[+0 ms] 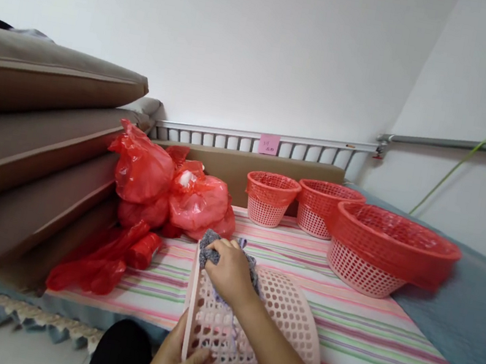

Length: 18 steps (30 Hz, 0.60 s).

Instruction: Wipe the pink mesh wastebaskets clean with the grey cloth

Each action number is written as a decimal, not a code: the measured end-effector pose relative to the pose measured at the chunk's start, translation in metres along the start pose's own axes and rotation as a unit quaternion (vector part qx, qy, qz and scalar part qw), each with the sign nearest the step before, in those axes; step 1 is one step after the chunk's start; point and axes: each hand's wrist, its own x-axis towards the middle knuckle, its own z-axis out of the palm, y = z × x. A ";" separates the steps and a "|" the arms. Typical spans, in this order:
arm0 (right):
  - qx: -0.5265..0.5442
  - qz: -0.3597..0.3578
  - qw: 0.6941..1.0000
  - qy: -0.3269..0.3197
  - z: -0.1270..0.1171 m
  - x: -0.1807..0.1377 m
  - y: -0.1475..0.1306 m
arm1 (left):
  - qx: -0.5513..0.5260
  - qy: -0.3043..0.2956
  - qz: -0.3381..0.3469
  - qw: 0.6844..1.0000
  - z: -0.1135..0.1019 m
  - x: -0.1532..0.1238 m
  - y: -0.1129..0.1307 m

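Observation:
A pink perforated plastic basket [285, 319] lies tilted on its side at the bottom centre, its rim toward the left. My left hand [173, 363] grips that rim from below, fingers curled over the edge. My right hand [228, 269] is closed on a grey cloth [210, 251] and presses it against the top of the basket's rim. The right forearm crosses over the basket's wall.
Three pink baskets lined with red bags stand on the striped sheet [339, 328]: a small basket [269, 197], a middle basket [323, 206] and a large basket [387, 250]. Red plastic bags [167, 191] and a red roll [144, 250] lie at left beside stacked brown cushions [32, 128].

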 end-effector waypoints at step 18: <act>0.050 -0.045 0.998 0.023 -0.004 -0.049 -0.001 | 0.080 0.016 0.083 0.993 -0.009 0.030 0.000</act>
